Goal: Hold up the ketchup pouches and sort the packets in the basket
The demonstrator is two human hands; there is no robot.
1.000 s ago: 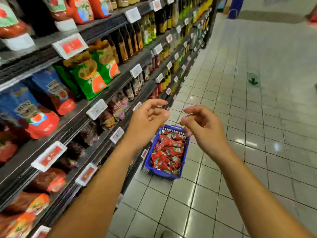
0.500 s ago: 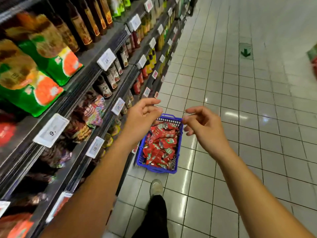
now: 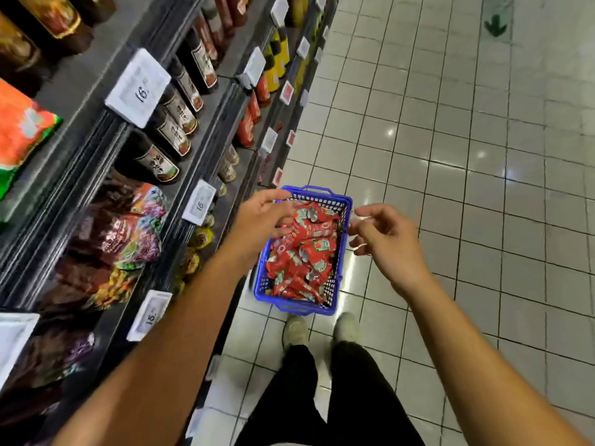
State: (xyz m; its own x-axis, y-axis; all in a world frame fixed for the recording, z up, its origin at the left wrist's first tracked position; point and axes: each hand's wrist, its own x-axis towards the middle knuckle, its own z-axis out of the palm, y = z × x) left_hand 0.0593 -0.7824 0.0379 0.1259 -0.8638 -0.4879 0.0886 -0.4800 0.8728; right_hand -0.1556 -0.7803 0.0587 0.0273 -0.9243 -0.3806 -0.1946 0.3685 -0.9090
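I see a shop aisle: glossy pale floor tiles [image 3: 467,149] catching ceiling light, a green arrow sticker [image 3: 496,24], dark shelves [image 3: 80,136] along the left.

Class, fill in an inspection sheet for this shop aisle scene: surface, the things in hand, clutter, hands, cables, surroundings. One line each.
Surface: pale tiled floor, glossy with light reflections.
Things in hand: blue basket on the floor, filled with red sachets.
Clutter: nothing seen on the floor besides the basket.
Hands: left hand above the basket's left edge, fingers loosely bent, holding nothing; right hand by its right rim, fingers curled, holding nothing.
Cables: nothing seen.
Surroundings: shelves on the left with dark bottles, price tags and colourful packets; green arrow on the floor; the person's shoes behind the basket.
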